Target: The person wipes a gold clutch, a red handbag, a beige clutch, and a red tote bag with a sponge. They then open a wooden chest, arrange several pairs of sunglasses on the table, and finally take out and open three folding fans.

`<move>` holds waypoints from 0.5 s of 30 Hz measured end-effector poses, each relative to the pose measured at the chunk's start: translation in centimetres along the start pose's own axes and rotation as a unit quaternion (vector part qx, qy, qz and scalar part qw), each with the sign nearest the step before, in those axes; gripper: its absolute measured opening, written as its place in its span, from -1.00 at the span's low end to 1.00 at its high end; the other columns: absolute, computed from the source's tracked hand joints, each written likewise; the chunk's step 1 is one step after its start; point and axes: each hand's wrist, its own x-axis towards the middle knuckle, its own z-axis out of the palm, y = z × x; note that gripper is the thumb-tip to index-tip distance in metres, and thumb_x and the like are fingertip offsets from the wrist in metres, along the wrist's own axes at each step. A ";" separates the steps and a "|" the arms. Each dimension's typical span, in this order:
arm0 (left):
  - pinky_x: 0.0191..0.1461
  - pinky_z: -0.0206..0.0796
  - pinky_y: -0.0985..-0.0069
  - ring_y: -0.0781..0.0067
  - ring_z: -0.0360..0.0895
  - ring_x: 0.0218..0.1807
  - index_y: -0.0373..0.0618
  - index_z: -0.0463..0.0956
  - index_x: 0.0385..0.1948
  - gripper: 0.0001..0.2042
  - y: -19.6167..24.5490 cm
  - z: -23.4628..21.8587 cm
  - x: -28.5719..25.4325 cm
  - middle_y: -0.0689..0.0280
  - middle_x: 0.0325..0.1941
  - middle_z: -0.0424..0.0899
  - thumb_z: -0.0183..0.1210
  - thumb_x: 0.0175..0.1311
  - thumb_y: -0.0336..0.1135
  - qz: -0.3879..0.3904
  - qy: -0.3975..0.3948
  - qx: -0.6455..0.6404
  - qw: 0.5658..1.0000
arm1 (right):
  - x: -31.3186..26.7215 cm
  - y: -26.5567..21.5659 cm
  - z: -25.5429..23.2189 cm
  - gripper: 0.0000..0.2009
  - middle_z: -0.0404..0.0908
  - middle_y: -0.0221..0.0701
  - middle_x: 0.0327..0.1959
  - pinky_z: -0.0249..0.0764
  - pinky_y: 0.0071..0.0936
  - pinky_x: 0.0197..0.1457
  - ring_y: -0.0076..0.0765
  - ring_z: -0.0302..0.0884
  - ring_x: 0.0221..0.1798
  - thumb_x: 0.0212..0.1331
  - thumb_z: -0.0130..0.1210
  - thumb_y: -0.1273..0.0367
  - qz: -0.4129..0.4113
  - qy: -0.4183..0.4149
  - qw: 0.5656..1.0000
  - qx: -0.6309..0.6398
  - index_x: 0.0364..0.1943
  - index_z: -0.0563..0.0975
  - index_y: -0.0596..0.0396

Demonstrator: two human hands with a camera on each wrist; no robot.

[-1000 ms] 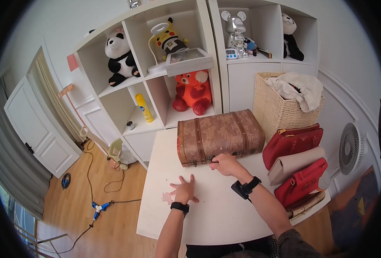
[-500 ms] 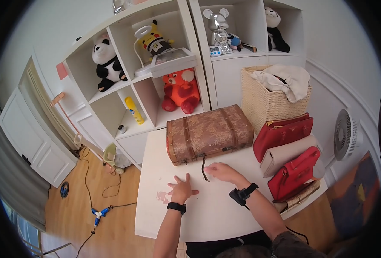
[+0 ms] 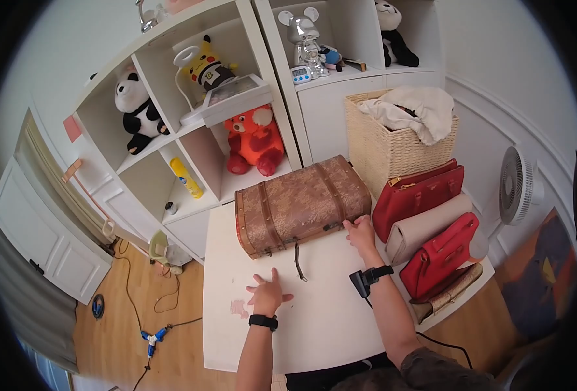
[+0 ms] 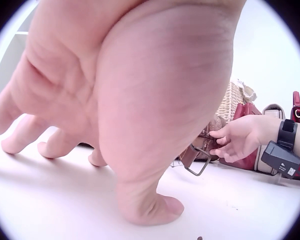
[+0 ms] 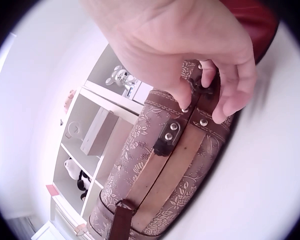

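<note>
A brown, flower-patterned trunk (image 3: 305, 203) with leather straps lies closed on the white table. My right hand (image 3: 360, 233) is at the right end of its front. In the right wrist view, thumb and fingers pinch around a dark metal buckle (image 5: 199, 87) on a strap, partly hidden by the fingers. Beside them shows a dark lock (image 5: 167, 136) with silver rivets. The left strap (image 3: 298, 260) hangs loose from the front onto the table, its metal end visible in the left wrist view. My left hand (image 3: 267, 294) rests on the tabletop, fingers spread, holding nothing.
Red and beige handbags (image 3: 425, 225) stand in a row along the table's right side. Behind them is a wicker basket (image 3: 399, 143) with cloth in it. White shelves (image 3: 184, 140) with plush toys rise behind the trunk, and a fan (image 3: 516, 186) stands at right.
My right hand let go of the left strap, which now hangs loose, and moved right to the buckle at the trunk's other end. The left hand stays on the table.
</note>
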 end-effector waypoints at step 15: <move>-0.13 0.51 -0.30 -0.92 -0.08 0.30 0.17 -0.21 0.52 0.14 -0.2 -0.5 -0.1 -0.46 0.47 -0.20 0.37 -0.07 0.30 0.010 -0.044 -0.021 0.999 | -3.2 -6.9 -4.7 -0.70 0.71 -0.11 -0.22 0.54 -0.02 0.00 0.16 0.64 -0.07 0.22 0.19 0.13 0.042 0.023 0.979 -0.199 -0.25 0.61 0.10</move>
